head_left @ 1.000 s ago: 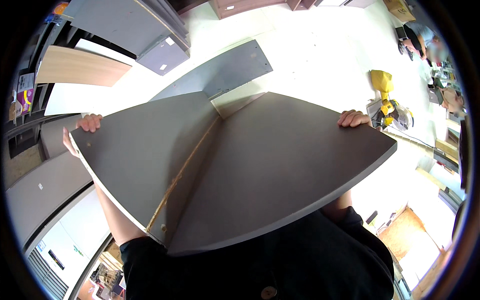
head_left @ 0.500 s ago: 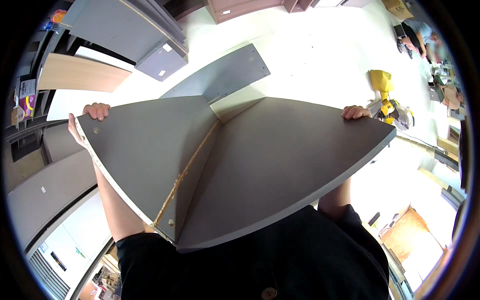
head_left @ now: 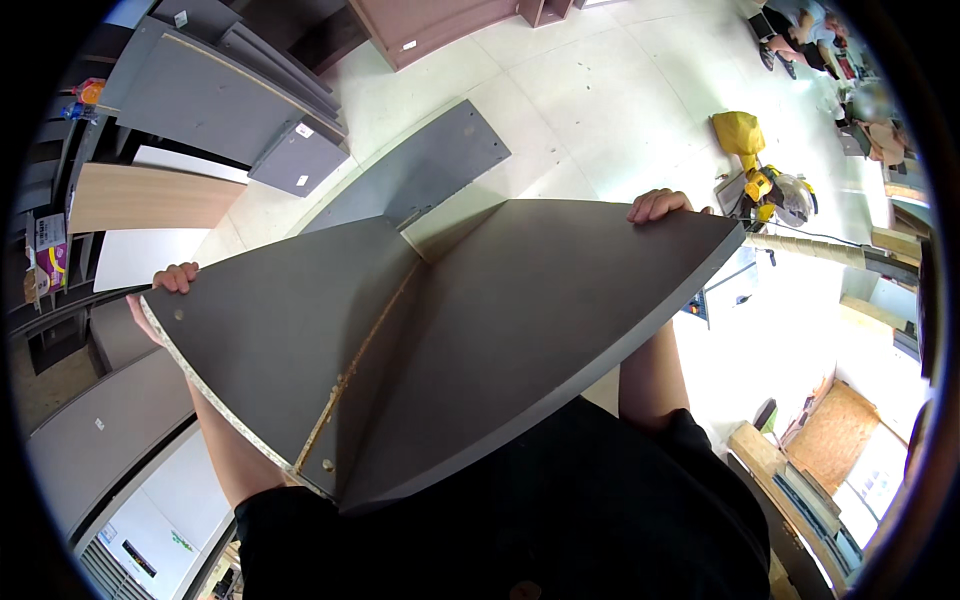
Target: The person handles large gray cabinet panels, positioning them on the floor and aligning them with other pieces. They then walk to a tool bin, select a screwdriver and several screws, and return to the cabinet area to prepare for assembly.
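Observation:
A dark grey board assembly (head_left: 540,310) is held up in front of my chest, with panels meeting at an angle. Bare chipboard shows along its inner seam (head_left: 372,350) and its left edge. My left hand (head_left: 176,279) wraps around the far left corner, fingers over the top and thumb outside the edge. Over the far right edge curl the fingers of my right hand (head_left: 657,205); its palm is hidden behind the panel. A flat grey panel (head_left: 445,150) with small holes lies beyond the assembly; how the two meet is hidden.
Several grey boards (head_left: 200,90) and a wood-toned board (head_left: 150,197) stand at the left. To the right, a yellow power saw (head_left: 765,190) with a dust bag sits on the tiled floor (head_left: 580,100). A brown cabinet (head_left: 440,25) is at the back; another person (head_left: 805,35) is far right.
The assembly has tilted slightly, its left end coming nearer to me and its right end shifting left. Both hands keep their grip. The surroundings have slid a little left in view.

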Action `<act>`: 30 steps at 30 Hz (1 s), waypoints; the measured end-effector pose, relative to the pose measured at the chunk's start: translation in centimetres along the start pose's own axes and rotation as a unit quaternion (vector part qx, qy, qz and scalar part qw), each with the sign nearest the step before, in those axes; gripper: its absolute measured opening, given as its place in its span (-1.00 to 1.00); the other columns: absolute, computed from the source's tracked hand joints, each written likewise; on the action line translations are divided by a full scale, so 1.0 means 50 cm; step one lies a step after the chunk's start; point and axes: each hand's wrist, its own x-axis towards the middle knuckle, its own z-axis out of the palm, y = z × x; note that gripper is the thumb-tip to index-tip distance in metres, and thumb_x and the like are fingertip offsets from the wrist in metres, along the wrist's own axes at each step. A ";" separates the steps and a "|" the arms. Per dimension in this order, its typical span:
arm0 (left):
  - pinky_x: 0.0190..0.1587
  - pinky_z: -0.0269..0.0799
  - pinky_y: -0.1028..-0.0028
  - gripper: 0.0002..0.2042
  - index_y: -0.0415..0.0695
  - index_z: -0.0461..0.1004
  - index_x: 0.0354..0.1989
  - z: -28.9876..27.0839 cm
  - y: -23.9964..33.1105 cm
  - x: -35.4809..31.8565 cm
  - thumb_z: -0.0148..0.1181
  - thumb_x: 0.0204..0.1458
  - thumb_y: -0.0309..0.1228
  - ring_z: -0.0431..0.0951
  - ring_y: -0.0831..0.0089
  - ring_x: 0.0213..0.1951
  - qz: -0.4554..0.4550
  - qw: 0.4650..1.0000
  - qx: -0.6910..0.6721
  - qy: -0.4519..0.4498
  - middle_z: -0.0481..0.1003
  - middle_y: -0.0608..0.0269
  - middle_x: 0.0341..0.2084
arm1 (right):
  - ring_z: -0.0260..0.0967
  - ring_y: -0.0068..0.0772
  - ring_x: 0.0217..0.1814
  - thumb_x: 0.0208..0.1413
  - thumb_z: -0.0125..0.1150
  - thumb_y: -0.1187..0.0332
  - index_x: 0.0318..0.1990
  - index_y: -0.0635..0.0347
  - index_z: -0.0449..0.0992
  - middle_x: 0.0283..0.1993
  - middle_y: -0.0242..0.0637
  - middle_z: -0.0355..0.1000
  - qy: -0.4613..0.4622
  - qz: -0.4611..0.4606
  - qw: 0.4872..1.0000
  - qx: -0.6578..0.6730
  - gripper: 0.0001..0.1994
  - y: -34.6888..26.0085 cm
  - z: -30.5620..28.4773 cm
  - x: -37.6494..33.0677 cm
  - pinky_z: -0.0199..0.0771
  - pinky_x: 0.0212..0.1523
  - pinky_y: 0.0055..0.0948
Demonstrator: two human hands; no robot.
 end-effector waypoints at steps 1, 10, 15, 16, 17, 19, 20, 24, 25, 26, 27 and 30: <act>-0.02 0.11 0.29 -0.42 -0.16 0.26 -0.56 0.006 0.000 -0.003 -0.43 0.13 0.13 0.24 0.28 -0.29 0.000 1.000 0.000 -0.001 0.26 0.20 -0.56 | 0.18 -0.36 -0.53 0.29 -0.59 -0.06 -0.59 0.19 0.28 -0.64 -0.22 0.21 0.006 0.007 1.000 0.007 -0.37 -0.001 0.002 -0.001 0.29 -0.40 -0.43; 0.16 0.20 0.30 -0.47 -0.23 0.24 0.13 0.161 0.049 -0.091 -0.23 0.21 -0.02 0.34 0.26 0.06 -0.063 0.943 0.227 0.233 0.40 0.04 -0.04 | 0.24 -0.31 -0.47 0.27 -0.54 -0.08 -0.57 0.25 0.35 -0.58 -0.16 0.27 -0.061 0.028 0.997 0.036 -0.34 0.000 -0.031 -0.009 0.28 -0.35 -0.41; -0.01 0.35 0.45 -0.58 -0.19 0.22 0.20 0.165 0.088 -0.212 0.03 0.16 -0.42 0.42 0.43 -0.03 -0.169 0.881 0.344 0.276 0.41 0.21 -0.01 | 0.29 -0.29 -0.41 0.29 -0.55 -0.06 -0.53 0.28 0.39 -0.52 -0.13 0.33 -0.138 0.032 0.990 -0.010 -0.33 -0.003 -0.049 -0.011 0.33 -0.30 -0.37; -0.02 0.35 0.46 -0.58 -0.21 0.23 0.19 0.190 0.073 -0.232 0.05 0.14 -0.47 0.43 0.44 -0.04 -0.167 0.859 0.376 0.305 0.42 0.23 -0.03 | 0.29 -0.28 -0.41 0.29 -0.53 -0.05 -0.54 0.29 0.40 -0.52 -0.13 0.33 -0.141 0.040 0.989 -0.008 -0.34 0.000 -0.053 -0.018 0.33 -0.30 -0.37; -0.02 0.36 0.45 -0.58 -0.21 0.23 0.18 0.201 0.075 -0.252 0.07 0.13 -0.46 0.43 0.41 -0.03 -0.183 0.855 0.371 0.313 0.42 0.21 -0.03 | 0.30 -0.27 -0.41 0.30 -0.51 -0.04 -0.54 0.30 0.40 -0.53 -0.12 0.34 -0.143 0.049 0.989 -0.002 -0.34 -0.004 -0.059 -0.019 0.34 -0.31 -0.37; -0.02 0.40 0.43 -0.57 -0.22 0.25 0.17 0.204 0.071 -0.294 0.10 0.12 -0.44 0.44 0.35 -0.02 -0.215 0.847 0.361 0.326 0.42 0.17 -0.02 | 0.31 -0.25 -0.47 0.30 -0.48 -0.03 -0.54 0.33 0.42 -0.54 -0.10 0.35 -0.166 0.041 0.985 0.021 -0.34 -0.004 -0.073 -0.012 0.36 -0.39 -0.38; -0.02 0.39 0.44 -0.57 -0.23 0.27 0.15 0.215 0.061 -0.314 0.12 0.11 -0.43 0.44 0.38 -0.02 -0.208 0.835 0.380 0.340 0.42 0.19 -0.03 | 0.32 -0.24 -0.49 0.29 -0.48 -0.03 -0.54 0.34 0.42 -0.54 -0.10 0.35 -0.172 0.043 0.984 0.022 -0.33 -0.009 -0.077 -0.011 0.36 -0.41 -0.39; 0.04 0.31 0.44 -0.58 -0.24 0.31 0.12 0.238 0.048 -0.409 0.15 0.09 -0.38 0.41 0.42 -0.01 -0.238 0.774 0.489 0.324 0.42 0.20 -0.03 | 0.35 -0.23 -0.51 0.28 -0.45 -0.05 -0.54 0.37 0.44 -0.56 -0.09 0.36 -0.189 0.048 0.981 0.014 -0.32 -0.020 -0.104 -0.010 0.39 -0.44 -0.39; 0.05 0.30 0.44 -0.59 -0.25 0.33 0.10 0.264 0.041 -0.425 0.16 0.08 -0.40 0.41 0.43 -0.02 -0.235 0.771 0.496 0.322 0.43 0.20 -0.04 | 0.35 -0.23 -0.50 0.27 -0.45 -0.06 -0.54 0.38 0.44 -0.56 -0.09 0.36 -0.192 0.051 0.980 0.015 -0.31 -0.022 -0.108 -0.010 0.39 -0.43 -0.39; 0.06 0.29 0.44 -0.61 -0.26 0.34 0.08 0.290 0.032 -0.439 0.17 0.07 -0.41 0.41 0.44 -0.02 -0.232 0.769 0.504 0.319 0.43 0.21 -0.05 | 0.35 -0.23 -0.50 0.27 -0.46 -0.06 -0.53 0.38 0.44 -0.56 -0.09 0.36 -0.188 0.050 0.981 0.016 -0.31 -0.023 -0.110 -0.011 0.40 -0.42 -0.38; 0.07 0.28 0.44 -0.62 -0.26 0.35 0.06 0.310 0.025 -0.456 0.18 0.07 -0.43 0.41 0.45 -0.03 -0.229 0.766 0.511 0.316 0.44 0.22 -0.07 | 0.35 -0.23 -0.50 0.27 -0.47 -0.06 -0.53 0.38 0.44 -0.55 -0.09 0.36 -0.184 0.049 0.982 0.016 -0.31 -0.024 -0.111 -0.013 0.40 -0.42 -0.38; 0.10 0.26 0.42 -0.61 -0.26 0.36 0.06 0.352 0.014 -0.519 0.20 0.05 -0.42 0.41 0.42 -0.02 -0.309 0.725 0.507 0.350 0.44 0.19 -0.05 | 0.36 -0.24 -0.49 0.27 -0.49 -0.06 -0.52 0.39 0.45 -0.55 -0.09 0.37 -0.160 0.054 0.986 0.000 -0.30 -0.030 -0.112 -0.022 0.41 -0.40 -0.37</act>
